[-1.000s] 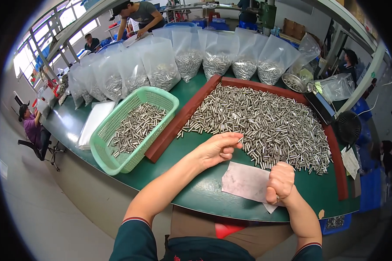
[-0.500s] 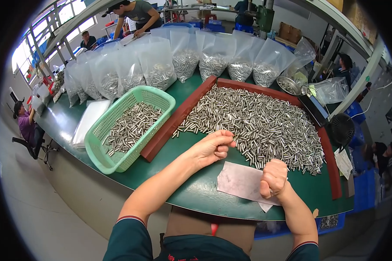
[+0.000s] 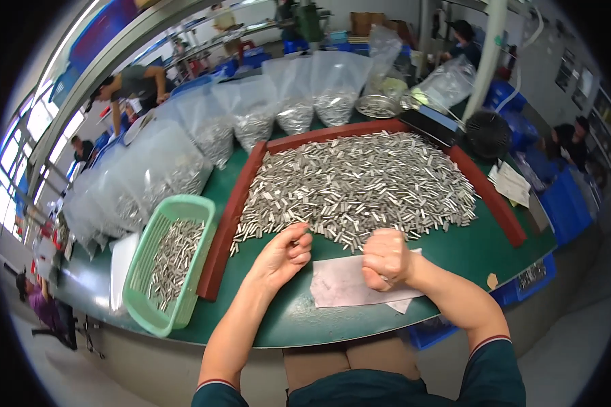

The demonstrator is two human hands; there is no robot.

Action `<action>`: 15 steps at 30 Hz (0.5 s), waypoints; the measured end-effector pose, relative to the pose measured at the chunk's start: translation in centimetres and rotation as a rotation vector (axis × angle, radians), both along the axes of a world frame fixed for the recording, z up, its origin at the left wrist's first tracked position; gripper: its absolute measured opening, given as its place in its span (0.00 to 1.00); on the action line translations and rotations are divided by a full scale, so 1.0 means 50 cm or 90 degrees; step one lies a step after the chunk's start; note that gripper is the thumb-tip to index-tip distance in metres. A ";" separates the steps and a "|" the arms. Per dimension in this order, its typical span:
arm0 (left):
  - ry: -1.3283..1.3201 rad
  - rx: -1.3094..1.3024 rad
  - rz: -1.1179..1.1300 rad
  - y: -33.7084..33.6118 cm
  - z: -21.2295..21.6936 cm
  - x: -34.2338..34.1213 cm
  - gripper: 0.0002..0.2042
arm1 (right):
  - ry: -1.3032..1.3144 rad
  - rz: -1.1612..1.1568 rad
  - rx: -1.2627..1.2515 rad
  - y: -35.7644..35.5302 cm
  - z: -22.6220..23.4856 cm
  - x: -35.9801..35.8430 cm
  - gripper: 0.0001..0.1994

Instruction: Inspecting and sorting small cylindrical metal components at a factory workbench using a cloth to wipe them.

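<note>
The metal pins [image 3: 360, 183] are short, straight, slim cylinders, silver-grey, with bright reflections on many surfaces. They lie loose in a broad heap across the middle of the green table [image 3: 288, 329], overlapping and pointing in mixed directions. The near edge of the heap is uneven, with separate pins at its near left. The sheet [image 3: 338, 288], pale pinkish grey and smudged, lies flat on the near side; its right part is partly hidden. A pale pointed corner [image 3: 400, 306] projects at its near right edge.
</note>
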State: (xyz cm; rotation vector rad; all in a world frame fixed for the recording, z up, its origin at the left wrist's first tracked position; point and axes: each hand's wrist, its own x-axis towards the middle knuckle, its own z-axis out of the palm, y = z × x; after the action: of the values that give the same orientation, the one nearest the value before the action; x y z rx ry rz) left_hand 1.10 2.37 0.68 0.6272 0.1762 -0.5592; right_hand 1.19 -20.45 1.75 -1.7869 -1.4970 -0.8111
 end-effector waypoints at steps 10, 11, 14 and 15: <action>-0.042 0.071 -0.011 -0.022 0.000 -0.007 0.03 | -0.028 -0.031 0.059 -0.018 -0.029 -0.003 0.11; -0.033 0.071 0.009 -0.022 0.007 -0.016 0.03 | -0.036 -0.027 0.073 -0.014 -0.032 -0.003 0.12; -0.035 0.079 0.014 -0.027 0.011 -0.018 0.02 | -0.051 -0.035 0.095 -0.019 -0.030 -0.008 0.12; -0.035 0.081 0.013 -0.027 0.009 -0.015 0.02 | -0.058 -0.026 0.109 -0.019 -0.027 -0.007 0.13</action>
State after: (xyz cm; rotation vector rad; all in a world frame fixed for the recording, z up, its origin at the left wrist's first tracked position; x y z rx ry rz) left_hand 0.33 1.02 1.13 0.7623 0.1675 -0.5133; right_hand 0.84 -21.43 0.40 -1.6774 -1.4071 -1.0219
